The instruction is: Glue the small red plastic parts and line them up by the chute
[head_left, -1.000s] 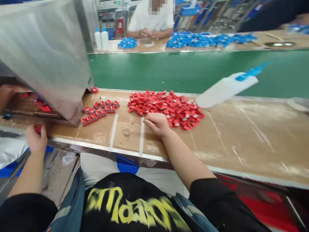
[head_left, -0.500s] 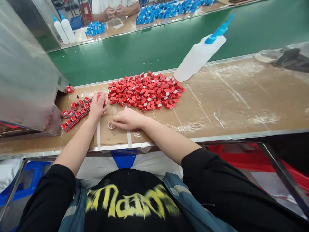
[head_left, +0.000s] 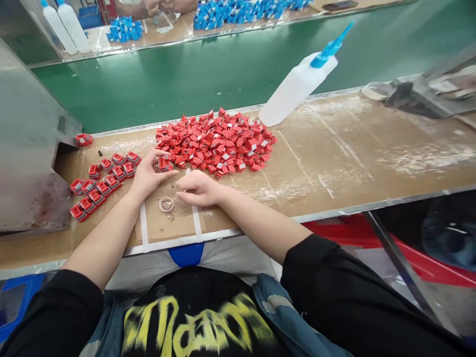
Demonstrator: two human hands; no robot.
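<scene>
My left hand has a small red plastic part between thumb and fingers, at the near left edge of a pile of red parts. My right hand pinches a thin pale stick, its far end in a small round clear dish. That dish sits on a piece of cardboard taped to the bench. Left of my left hand, several red-and-grey pieces stand in slanting rows. What fills the dish is too small to make out.
A white squeeze bottle with a blue nozzle leans behind the pile. A metal housing borders the left side. Beyond the green belt, a co-worker's hands are near blue parts. A tape roll lies far right.
My left hand has opened out somewhat, bringing the red part into view. The stick in my right hand now shows, reaching into the dish. The whole view has shifted slightly.
</scene>
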